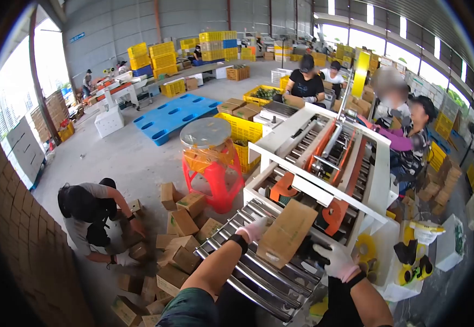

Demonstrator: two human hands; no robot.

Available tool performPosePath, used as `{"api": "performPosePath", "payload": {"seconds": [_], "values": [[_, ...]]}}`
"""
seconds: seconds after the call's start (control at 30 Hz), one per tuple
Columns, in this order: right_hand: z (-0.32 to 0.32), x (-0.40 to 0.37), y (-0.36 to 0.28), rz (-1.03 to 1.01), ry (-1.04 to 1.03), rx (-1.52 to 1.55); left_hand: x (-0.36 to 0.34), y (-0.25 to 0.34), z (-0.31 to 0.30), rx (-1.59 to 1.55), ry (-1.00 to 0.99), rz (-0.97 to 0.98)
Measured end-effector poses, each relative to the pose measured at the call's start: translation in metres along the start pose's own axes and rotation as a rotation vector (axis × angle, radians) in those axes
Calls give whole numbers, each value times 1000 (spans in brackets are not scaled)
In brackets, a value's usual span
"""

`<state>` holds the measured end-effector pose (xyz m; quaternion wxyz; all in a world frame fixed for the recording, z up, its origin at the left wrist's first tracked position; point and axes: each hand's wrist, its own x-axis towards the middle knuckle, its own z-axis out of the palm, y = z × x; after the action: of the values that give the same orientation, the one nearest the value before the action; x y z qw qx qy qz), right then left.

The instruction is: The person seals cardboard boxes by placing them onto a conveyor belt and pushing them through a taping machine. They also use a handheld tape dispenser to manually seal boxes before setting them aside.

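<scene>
A closed brown cardboard box (287,233) is at the machine end of the metal roller conveyor (248,275), turned at an angle. My left hand (254,229), in a pale glove, is against the box's left side, with its fingertips partly hidden there. To the right of the box, my right hand (339,261) is held with its gloved fingers apart, and nothing shows in it. Just beyond the box is the white box-sealing machine (316,188), with orange guides and rollers inside.
Loose cardboard boxes (179,256) are heaped left of the conveyor, where a person (92,218) bends down. A red stool (215,180) stands behind them. Several people work beyond the machine. Tape rolls (366,248) are at the right, and a blue pallet (177,117) lies farther back.
</scene>
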<state>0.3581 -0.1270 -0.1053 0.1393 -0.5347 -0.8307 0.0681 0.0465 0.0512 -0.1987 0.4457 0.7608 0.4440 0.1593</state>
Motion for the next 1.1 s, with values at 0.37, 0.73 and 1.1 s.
{"api": "performPosePath", "payload": {"seconds": [0.37,0.73,1.1], "values": [[-8,-61,-126,-18,-154,10,-175,40,-20,-139,134,-184],[40,-66,-94,173,-373,633,-189,103,7,104,216,-227],[-29,-94,-162,94,-434,22,-250,182,13,564,107,-238]]}}
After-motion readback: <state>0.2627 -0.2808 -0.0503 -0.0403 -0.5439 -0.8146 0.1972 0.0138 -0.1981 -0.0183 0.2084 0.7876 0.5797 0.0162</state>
